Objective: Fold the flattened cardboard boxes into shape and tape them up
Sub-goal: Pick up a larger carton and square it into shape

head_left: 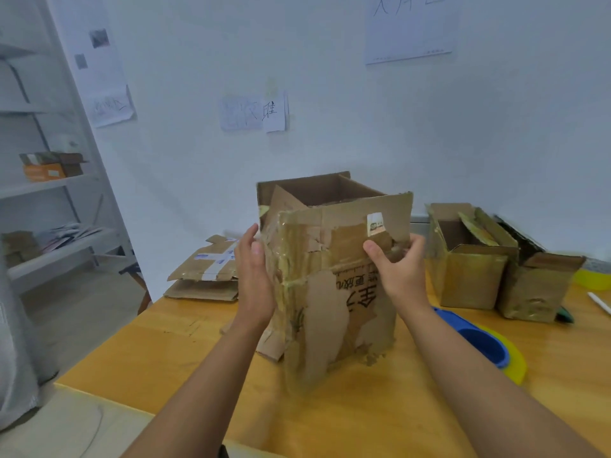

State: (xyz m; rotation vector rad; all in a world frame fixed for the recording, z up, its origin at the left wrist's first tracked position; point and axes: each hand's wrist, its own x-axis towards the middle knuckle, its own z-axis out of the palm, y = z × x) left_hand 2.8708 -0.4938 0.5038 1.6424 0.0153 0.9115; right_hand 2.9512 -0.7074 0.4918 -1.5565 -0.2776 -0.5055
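Observation:
A worn, torn cardboard box (330, 285) stands upright on the wooden table (172, 355), its top open and old tape on its near face. My left hand (253, 276) lies flat against the box's left side with straight fingers. My right hand (400, 264) grips the torn right edge of the near face, thumb in front and fingers behind. A flattened box (206, 269) with white tape lies at the far left of the table.
Two shaped boxes (469, 259) (539, 285) stand at the right by the wall. A blue tape dispenser with a yellow roll (489, 345) lies under my right forearm. Another yellow tape roll (595, 279) and a white pen (600, 304) sit at the right edge. Shelves (49, 186) stand left.

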